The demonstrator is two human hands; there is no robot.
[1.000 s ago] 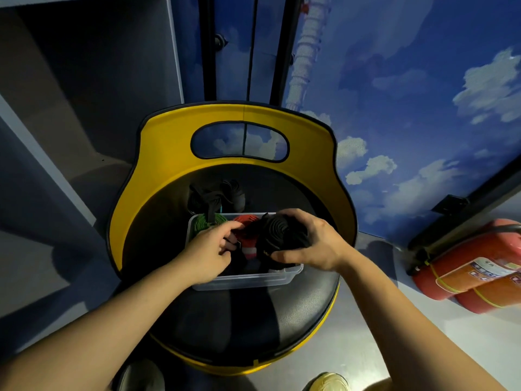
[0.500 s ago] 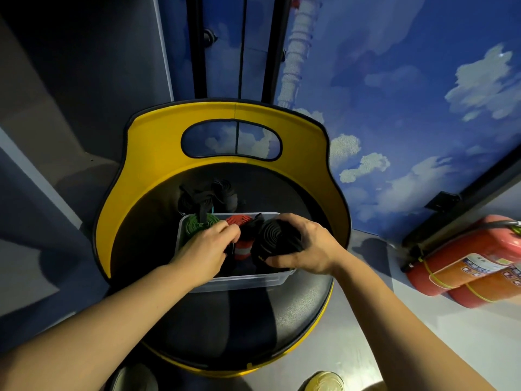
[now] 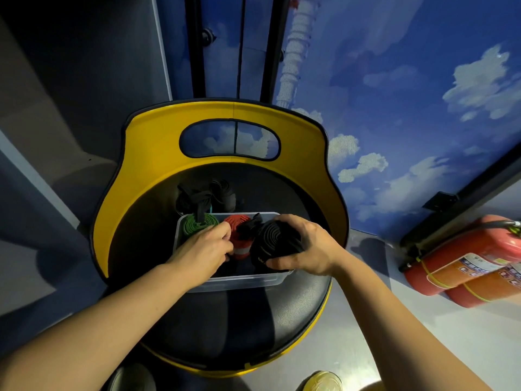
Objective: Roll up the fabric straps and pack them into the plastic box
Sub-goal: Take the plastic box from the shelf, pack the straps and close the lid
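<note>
A clear plastic box (image 3: 239,283) sits on the black seat of a yellow chair (image 3: 152,165). Inside it lie a green rolled strap (image 3: 194,224) at the back left and a red rolled strap (image 3: 238,235) in the middle. My right hand (image 3: 307,245) grips a black rolled strap (image 3: 275,242) over the box's right side. My left hand (image 3: 204,249) reaches into the box with curled fingers touching the red roll; what its fingertips hold is hidden. More black straps (image 3: 207,196) lie loose on the seat behind the box.
The chair's yellow backrest curves round the far side of the seat. Two red fire extinguishers (image 3: 465,263) lie on the floor at the right. A blue sky-painted wall (image 3: 394,94) stands behind. Shoe tips (image 3: 321,380) show at the bottom edge.
My right hand has lowered the black roll a little toward the box's right side. My left hand stays inside the box by the red roll.
</note>
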